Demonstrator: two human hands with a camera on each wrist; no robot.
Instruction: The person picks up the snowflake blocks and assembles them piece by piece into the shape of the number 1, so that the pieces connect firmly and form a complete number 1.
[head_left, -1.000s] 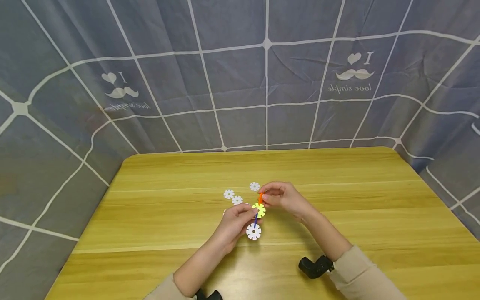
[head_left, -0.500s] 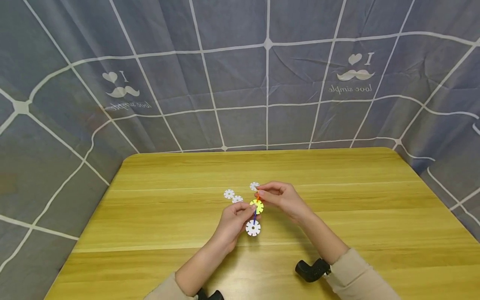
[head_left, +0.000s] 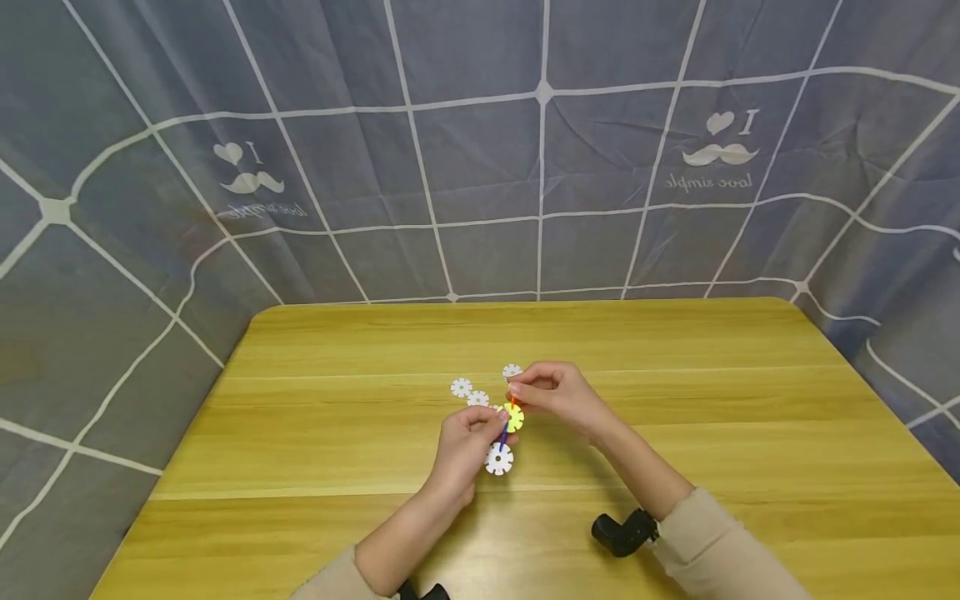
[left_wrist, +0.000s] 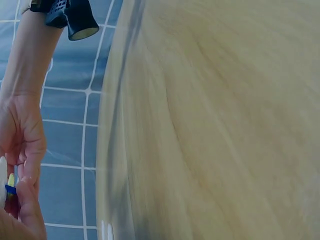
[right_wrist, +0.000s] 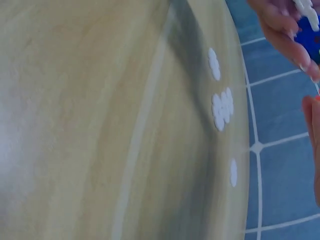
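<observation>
In the head view my left hand (head_left: 463,446) pinches a small chain of notched plastic snowflake discs at the yellow disc (head_left: 515,417). Below the yellow one, a blue disc (head_left: 503,438) shows edge-on, with a white disc (head_left: 498,460) joined at its lower end. My right hand (head_left: 558,396) pinches an orange disc (head_left: 513,401), also edge-on, at the top of the yellow disc. Whether the orange disc sits in a notch is too small to tell. The blue disc (right_wrist: 308,39) shows its flat face in the right wrist view.
Loose white discs lie on the wooden table (head_left: 337,417) beyond my hands: one at left (head_left: 461,387), another beside it (head_left: 477,398), one farther back (head_left: 512,371). A grey checked curtain (head_left: 480,167) hangs behind the table. A black wrist mount (head_left: 624,532) juts from the right sleeve.
The disc chain and both hands have shifted slightly left. The orange disc has turned from showing more of its face to a thin edge. Both hands keep their hold.
</observation>
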